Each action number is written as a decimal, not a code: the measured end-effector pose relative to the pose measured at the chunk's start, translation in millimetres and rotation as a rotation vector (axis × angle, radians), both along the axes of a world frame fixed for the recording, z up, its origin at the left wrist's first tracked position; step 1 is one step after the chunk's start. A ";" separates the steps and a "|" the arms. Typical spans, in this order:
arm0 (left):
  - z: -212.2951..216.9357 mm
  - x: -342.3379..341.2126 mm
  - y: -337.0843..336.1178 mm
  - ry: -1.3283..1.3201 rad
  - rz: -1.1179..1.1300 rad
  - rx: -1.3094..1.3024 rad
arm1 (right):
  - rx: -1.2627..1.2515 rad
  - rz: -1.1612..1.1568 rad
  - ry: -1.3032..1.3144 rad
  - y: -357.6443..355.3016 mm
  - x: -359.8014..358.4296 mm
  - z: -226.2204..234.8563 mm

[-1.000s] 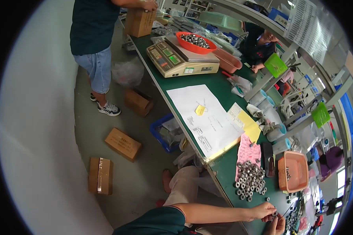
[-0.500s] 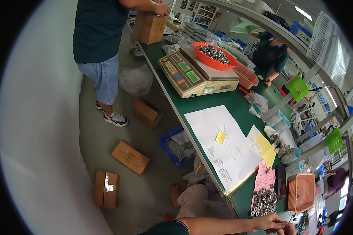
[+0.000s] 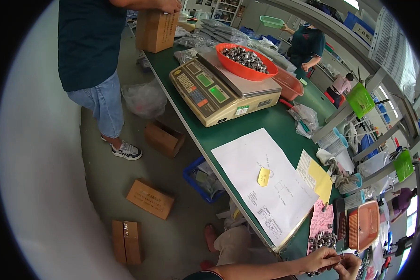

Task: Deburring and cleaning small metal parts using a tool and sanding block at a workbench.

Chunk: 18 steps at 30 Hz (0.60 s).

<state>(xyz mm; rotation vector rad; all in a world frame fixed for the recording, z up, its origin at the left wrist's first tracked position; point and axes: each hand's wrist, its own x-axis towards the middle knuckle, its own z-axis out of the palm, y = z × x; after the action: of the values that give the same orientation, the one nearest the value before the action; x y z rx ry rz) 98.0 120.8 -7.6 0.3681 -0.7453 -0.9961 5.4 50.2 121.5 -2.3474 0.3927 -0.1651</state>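
My left hand [image 3: 323,259] and my right hand [image 3: 348,266] meet at the lower right, over the near end of the green table [image 3: 291,251]. Both have their fingers pinched together. A thin sliver of something shows between them, too small to name. Right beside my left hand lies a heap of small metal rings [image 3: 323,239], partly covered by that hand. The heap rests on a crumpled pink sheet [image 3: 321,217].
A drawing sheet [image 3: 238,156] with a yellow tag [image 3: 263,177] lies on the table. Beyond stands a scale [image 3: 205,95] bearing an orange bowl [image 3: 270,73] of metal parts. An orange basket [image 3: 366,221] is at right. Cartons [image 3: 150,199] sit on the floor; two co-workers [image 3: 91,46] [image 3: 308,46] stand farther off.
My view has shifted, and both hands show higher in it, still together. The co-worker across the table has straightened up, holding a pale green tray out to one side.
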 end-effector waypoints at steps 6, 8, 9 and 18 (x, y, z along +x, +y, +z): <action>-5.5 0.6 4.6 -0.204 0.402 0.021 | 0.085 0.040 -0.030 -3.9 3.5 -6.3; 5.6 12.2 34.3 -0.424 0.767 0.026 | 0.144 -0.005 -0.043 0.4 8.8 -9.7; 12.7 20.7 57.4 -0.548 0.862 0.115 | 0.139 -0.032 -0.044 1.1 12.7 -11.4; 10.3 87.2 122.6 -0.636 1.252 0.264 | 0.189 -0.031 -0.134 5.2 129.5 -2.4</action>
<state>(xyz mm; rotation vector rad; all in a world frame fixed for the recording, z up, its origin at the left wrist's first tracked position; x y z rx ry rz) 185.2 243.5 2.7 1.2261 -0.7441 0.2517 134.9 55.4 119.1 -2.1318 0.3624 -0.2854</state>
